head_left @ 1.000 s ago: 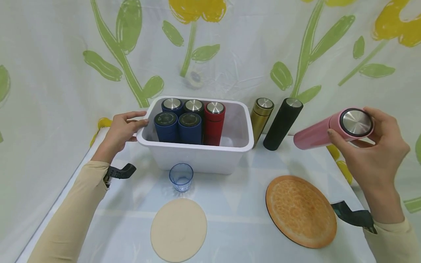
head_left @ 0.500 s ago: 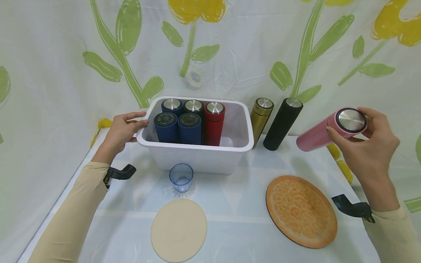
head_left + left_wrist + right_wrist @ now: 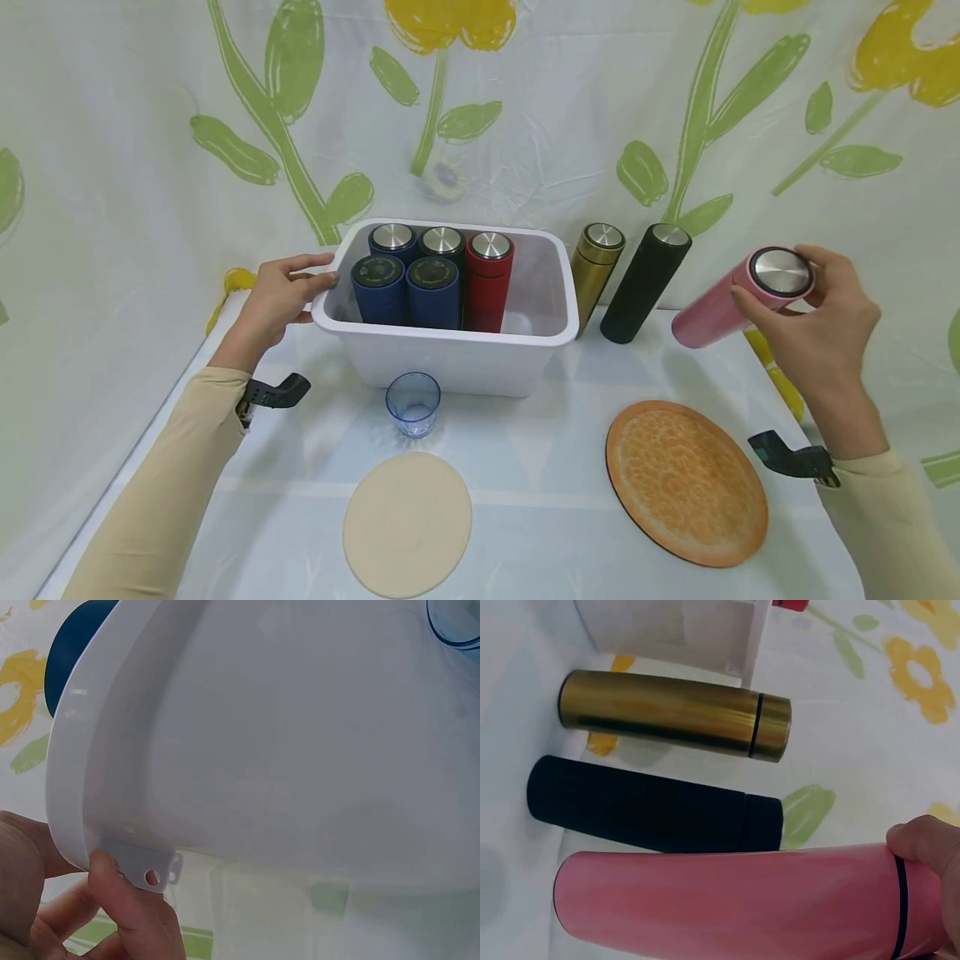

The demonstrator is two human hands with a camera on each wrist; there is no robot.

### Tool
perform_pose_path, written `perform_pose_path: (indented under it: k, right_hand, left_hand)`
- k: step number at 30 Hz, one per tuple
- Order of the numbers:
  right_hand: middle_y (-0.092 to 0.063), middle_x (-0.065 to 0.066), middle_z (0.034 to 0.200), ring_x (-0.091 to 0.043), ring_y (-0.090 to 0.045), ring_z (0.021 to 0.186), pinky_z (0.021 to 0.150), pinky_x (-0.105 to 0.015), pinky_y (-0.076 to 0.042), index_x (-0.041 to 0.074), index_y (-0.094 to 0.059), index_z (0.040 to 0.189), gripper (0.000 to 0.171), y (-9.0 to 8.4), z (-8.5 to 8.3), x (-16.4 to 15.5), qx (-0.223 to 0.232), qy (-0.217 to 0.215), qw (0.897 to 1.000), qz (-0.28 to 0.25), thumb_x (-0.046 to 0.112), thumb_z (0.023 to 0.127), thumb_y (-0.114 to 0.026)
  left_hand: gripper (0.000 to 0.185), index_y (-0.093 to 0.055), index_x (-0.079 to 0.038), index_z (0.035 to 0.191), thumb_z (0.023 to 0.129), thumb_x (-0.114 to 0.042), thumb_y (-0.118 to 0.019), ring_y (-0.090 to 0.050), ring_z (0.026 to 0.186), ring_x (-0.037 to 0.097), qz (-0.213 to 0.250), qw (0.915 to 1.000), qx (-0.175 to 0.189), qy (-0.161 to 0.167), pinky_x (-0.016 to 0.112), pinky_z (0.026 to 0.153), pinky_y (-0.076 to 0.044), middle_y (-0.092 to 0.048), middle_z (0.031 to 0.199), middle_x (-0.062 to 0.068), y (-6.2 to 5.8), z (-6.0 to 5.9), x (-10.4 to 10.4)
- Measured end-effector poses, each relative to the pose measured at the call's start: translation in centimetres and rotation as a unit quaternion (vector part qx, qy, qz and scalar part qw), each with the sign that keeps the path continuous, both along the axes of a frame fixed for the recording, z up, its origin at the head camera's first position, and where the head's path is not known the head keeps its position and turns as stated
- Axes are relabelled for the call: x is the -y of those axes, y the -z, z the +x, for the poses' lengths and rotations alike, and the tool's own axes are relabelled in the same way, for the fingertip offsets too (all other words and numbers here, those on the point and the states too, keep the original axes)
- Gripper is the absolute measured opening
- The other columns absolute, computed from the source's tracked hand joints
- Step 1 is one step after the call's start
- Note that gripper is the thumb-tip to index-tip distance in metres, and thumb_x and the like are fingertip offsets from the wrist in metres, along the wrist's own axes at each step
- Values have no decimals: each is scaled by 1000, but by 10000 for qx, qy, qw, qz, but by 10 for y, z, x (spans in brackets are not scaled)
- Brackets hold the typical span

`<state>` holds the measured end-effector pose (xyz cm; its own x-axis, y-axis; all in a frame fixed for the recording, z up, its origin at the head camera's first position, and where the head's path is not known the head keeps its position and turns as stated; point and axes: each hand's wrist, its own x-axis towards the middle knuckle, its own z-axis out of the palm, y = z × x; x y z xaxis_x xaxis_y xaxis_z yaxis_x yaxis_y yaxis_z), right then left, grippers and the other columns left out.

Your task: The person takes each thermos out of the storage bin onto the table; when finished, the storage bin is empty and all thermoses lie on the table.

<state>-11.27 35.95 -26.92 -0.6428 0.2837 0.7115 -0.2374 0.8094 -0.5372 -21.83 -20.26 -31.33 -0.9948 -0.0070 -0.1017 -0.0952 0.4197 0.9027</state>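
Observation:
My left hand (image 3: 279, 308) pinches the left end of a white plastic bin (image 3: 450, 360); in the left wrist view, thumb and fingers lie on either side of its rim (image 3: 67, 787). Inside stand a red thermos bottle (image 3: 489, 292) and several dark blue or dark ones (image 3: 433, 296), crowded to the left. With my right hand (image 3: 836, 329) I hold a pink thermos bottle (image 3: 708, 310) by its lid end, tilted, its base pointing left and down. A black thermos bottle (image 3: 643, 287) and a gold one (image 3: 590, 279) stand between it and the bin.
A blue drinking glass (image 3: 413, 406) stands close before the bin. Nearer me lie a cream round mat (image 3: 407, 525) and a brown round mat (image 3: 686, 483) at the right. A flowered cloth (image 3: 540, 108) hangs behind the table.
My right hand has moved left with the pink thermos bottle, which now tilts more upright. My left hand and the bin have not moved.

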Motion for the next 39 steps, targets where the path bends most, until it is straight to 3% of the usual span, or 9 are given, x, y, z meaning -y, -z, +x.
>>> perform_pose_path:
  k: [9, 19, 27, 39]
  right_hand:
    - [-63, -20, 121, 7, -47, 91, 80, -12, -39, -5, -55, 132, 62, 7, -14, 0, 378, 54, 9993, 65, 7, 78, -84]
    - [-62, -16, 116, -1, -44, 84, 71, -17, -35, -3, -54, 133, 63, 19, -34, -7, 815, 364, 9956, -290, 17, 81, -83]
    - [-60, -17, 123, -3, -42, 85, 71, -19, -35, -2, -52, 136, 66, 32, -48, -15, 1265, 536, 9896, -416, 23, 83, -81]
    - [-59, -18, 131, -16, -49, 99, 75, -17, -37, -2, -48, 139, 68, 43, -59, -20, 1512, 511, 9859, -495, 25, 85, -80]
  left_hand:
    - [53, -46, -13, 151, 102, -27, -60, -56, 115, 34, -52, 10000, -29, 8, 26, 69, -54, -54, 140, 21, 0, 2, -1]
    - [53, -46, -12, 151, 102, -26, -60, -57, 116, 35, -27, 10000, -84, 35, 25, 69, -54, -54, 140, 22, 1, 2, 0]
    - [53, -46, -12, 151, 102, -26, -60, -57, 117, 36, -38, 10000, -65, 24, 26, 69, -54, -54, 140, 22, 1, 2, 0]
    - [53, -45, -12, 151, 102, -25, -60, -55, 119, 37, -52, 10000, -68, 31, 25, 70, -54, -54, 140, 22, 0, 3, 0]
